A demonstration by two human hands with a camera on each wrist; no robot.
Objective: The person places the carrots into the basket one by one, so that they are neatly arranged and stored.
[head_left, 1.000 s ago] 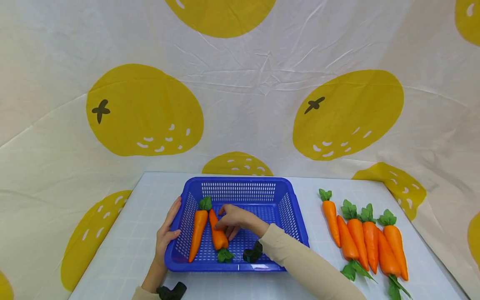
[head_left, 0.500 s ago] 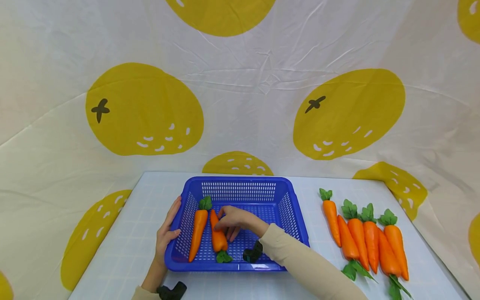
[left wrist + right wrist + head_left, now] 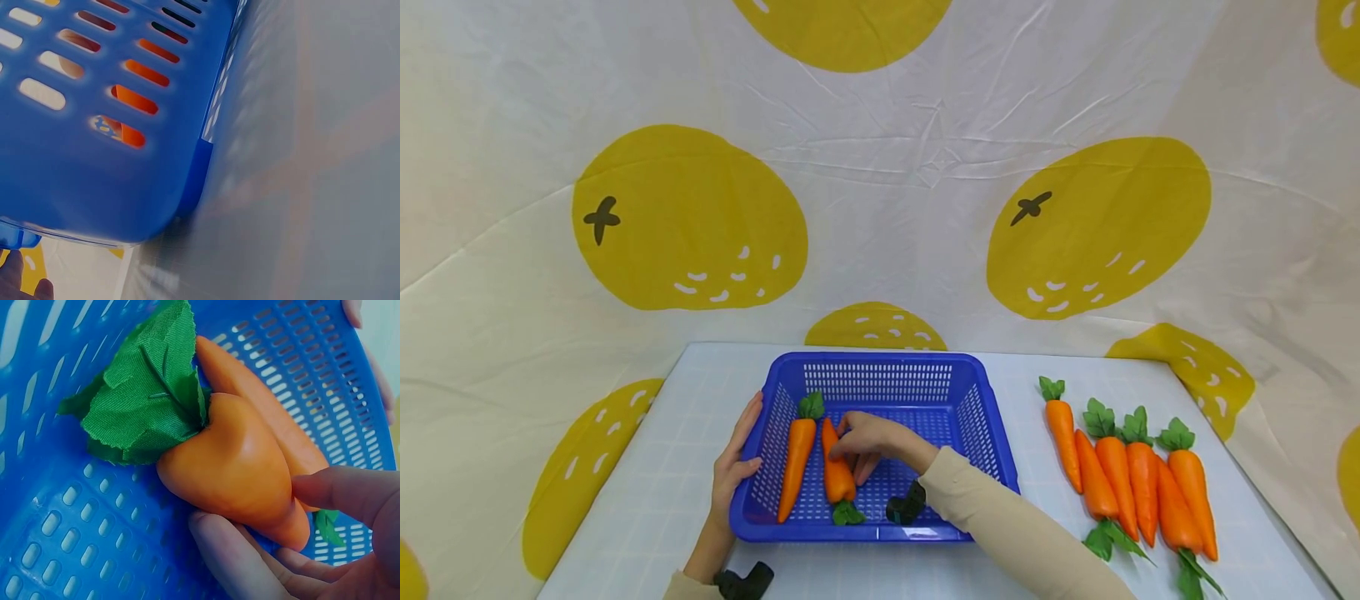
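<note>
A blue slotted basket stands on the white table. Two orange cloth carrots lie inside it. One carrot lies by the left wall, leaves to the far side. My right hand pinches the other carrot between thumb and fingers, its green leaves toward me. The basket floor lies under this carrot. My left hand rests flat along the basket's left wall, fingers straight, thumb on the rim. Up close, the left wrist view shows the basket wall.
Several more carrots lie in a row on the table to the right of the basket. A white cloth with large yellow fruit prints hangs behind and around the table. A black wrist mount sits on my right sleeve.
</note>
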